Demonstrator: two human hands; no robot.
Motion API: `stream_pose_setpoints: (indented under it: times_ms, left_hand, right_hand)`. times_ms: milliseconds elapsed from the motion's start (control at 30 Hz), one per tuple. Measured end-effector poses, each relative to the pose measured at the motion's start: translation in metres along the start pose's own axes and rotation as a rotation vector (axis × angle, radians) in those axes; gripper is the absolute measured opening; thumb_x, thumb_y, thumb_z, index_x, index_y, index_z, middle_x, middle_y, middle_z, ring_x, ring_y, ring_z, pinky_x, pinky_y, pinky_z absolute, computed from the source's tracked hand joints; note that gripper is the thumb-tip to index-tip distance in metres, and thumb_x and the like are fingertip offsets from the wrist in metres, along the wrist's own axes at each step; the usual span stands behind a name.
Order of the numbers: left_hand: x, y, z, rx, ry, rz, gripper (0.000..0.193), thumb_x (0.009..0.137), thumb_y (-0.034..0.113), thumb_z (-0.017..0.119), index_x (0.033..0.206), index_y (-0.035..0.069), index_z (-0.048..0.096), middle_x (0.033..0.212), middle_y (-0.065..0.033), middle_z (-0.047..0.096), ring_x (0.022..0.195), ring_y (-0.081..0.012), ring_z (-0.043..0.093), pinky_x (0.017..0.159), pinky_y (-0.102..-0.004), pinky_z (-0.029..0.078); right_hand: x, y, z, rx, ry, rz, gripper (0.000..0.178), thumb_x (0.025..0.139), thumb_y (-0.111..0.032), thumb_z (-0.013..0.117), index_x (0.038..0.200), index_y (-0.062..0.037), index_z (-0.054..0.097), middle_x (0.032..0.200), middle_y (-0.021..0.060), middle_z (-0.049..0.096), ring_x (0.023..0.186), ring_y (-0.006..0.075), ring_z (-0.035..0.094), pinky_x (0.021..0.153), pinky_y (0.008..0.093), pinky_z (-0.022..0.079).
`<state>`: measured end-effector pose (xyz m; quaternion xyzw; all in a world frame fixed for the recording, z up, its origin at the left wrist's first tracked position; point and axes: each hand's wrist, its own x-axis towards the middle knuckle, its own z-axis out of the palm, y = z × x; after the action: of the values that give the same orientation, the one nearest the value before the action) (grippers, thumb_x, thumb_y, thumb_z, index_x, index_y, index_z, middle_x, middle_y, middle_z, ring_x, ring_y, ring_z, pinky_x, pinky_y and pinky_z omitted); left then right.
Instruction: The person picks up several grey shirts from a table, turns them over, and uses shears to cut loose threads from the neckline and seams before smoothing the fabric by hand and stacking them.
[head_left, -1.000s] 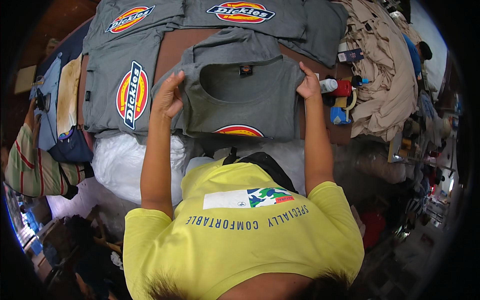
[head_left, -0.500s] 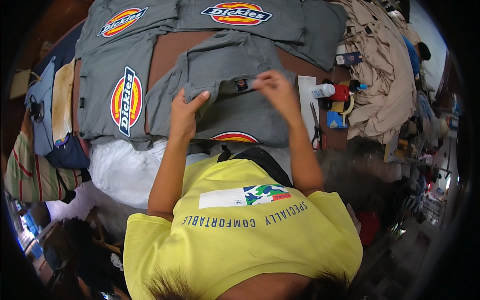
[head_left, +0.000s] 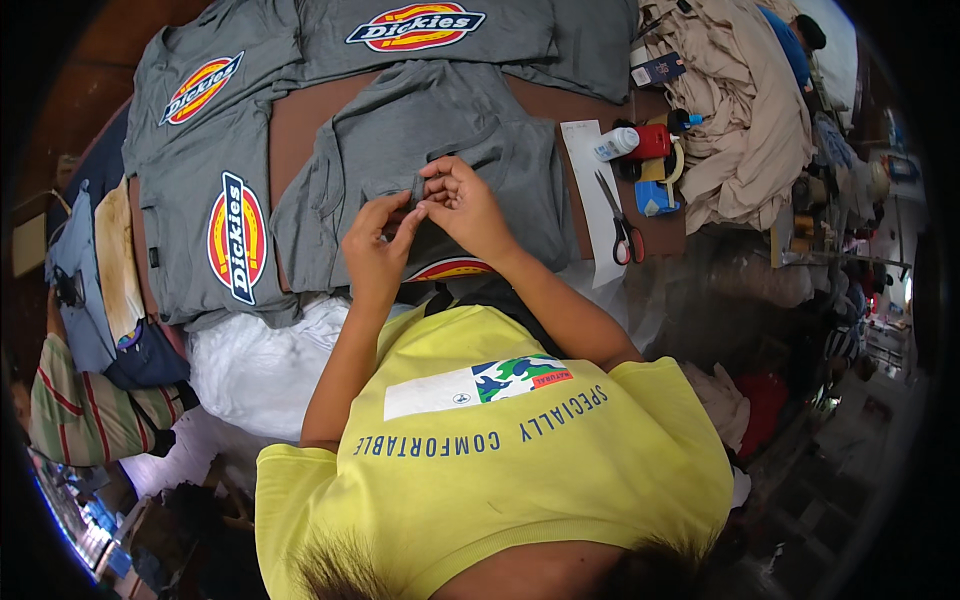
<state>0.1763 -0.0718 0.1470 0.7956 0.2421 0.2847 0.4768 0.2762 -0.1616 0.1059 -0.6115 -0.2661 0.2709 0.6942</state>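
A grey T-shirt [head_left: 400, 115] lies rumpled on the brown table [head_left: 292, 140] in front of me, part of a colourful printed emblem showing at its near edge. My left hand [head_left: 378, 245] is closed in a pinch on the shirt's fabric near the neckline. Right beside it, my right hand [head_left: 470, 212] pinches the same raised bit of cloth, and the fingertips of both hands nearly meet. Whatever lies between the fingertips, apart from fabric, is too small to make out.
Grey T-shirts with printed emblems [head_left: 237, 240] lie to the left and behind. Scissors [head_left: 622, 225], a white paper strip [head_left: 590, 175], a small white bottle [head_left: 616, 144] and a blue tape dispenser [head_left: 655, 198] sit at right, before heaped beige cloth [head_left: 745, 120]. Another person's striped sleeve [head_left: 85, 410] shows left.
My right hand has come left from beside the neck label to meet my left hand, and now pinches the fabric. The neck label has gone out of sight. The whole view has shifted slightly.
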Motion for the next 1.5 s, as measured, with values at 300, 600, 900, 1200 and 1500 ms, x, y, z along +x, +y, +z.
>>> stream_pose_setpoints:
  times_ms: [300, 600, 900, 1200, 1500]
  left_hand:
    - [0.012, -0.035, 0.006, -0.402, -0.292, -0.411, 0.014, 0.082, 0.012, 0.063, 0.087, -0.001, 0.062, 0.073, -0.0052, 0.063, 0.068, -0.0100, 0.060, 0.057, -0.0187, 0.045]
    - [0.012, -0.034, 0.024, -0.906, -0.317, -0.668, 0.014, 0.084, 0.011, 0.059, 0.090, -0.002, 0.058, 0.081, -0.0079, 0.062, 0.069, -0.0079, 0.057, 0.061, -0.0149, 0.047]
    - [0.007, -0.013, 0.025, 0.037, -0.188, 0.080, 0.016, 0.083, 0.010, 0.061, 0.089, -0.004, 0.058, 0.087, -0.0068, 0.059, 0.071, -0.0097, 0.056, 0.064, -0.0191, 0.044]
    - [0.005, -0.033, 0.026, -0.979, -0.295, -0.624, 0.016, 0.085, 0.011, 0.058, 0.093, -0.004, 0.058, 0.088, -0.0088, 0.060, 0.082, -0.0131, 0.060, 0.075, -0.0188, 0.048]
    - [-0.008, -0.031, 0.027, -1.153, -0.279, -0.722, 0.012, 0.085, 0.009, 0.058, 0.089, -0.002, 0.058, 0.088, -0.0101, 0.062, 0.085, -0.0134, 0.060, 0.077, -0.0197, 0.050]
  right_hand:
    - [-0.015, -0.010, -0.013, -0.109, 0.039, -0.072, 0.028, 0.075, 0.005, 0.060, 0.100, -0.0023, 0.050, 0.081, 0.0064, 0.061, 0.075, 0.0103, 0.059, 0.066, 0.0221, 0.047]
    - [-0.089, 0.006, -0.187, -1.226, 0.498, 0.089, 0.021, 0.075, -0.002, 0.057, 0.096, -0.0075, 0.055, 0.089, 0.0154, 0.058, 0.085, 0.0371, 0.057, 0.075, 0.0411, 0.046]
    - [-0.152, 0.028, -0.240, -1.291, 0.551, 0.336, 0.046, 0.069, -0.005, 0.063, 0.112, -0.0072, 0.047, 0.101, 0.0177, 0.055, 0.091, 0.0392, 0.053, 0.079, 0.0460, 0.044]
    - [-0.143, -0.011, -0.207, -0.294, 0.429, 0.357, 0.056, 0.067, 0.005, 0.061, 0.119, -0.0067, 0.046, 0.076, 0.0056, 0.060, 0.068, 0.0118, 0.058, 0.062, 0.0240, 0.046]
    - [-0.127, -0.032, -0.074, 0.330, -0.216, 0.608, 0.047, 0.077, -0.011, 0.067, 0.117, -0.0018, 0.046, 0.070, 0.0018, 0.053, 0.054, 0.0074, 0.052, 0.048, 0.0179, 0.042]
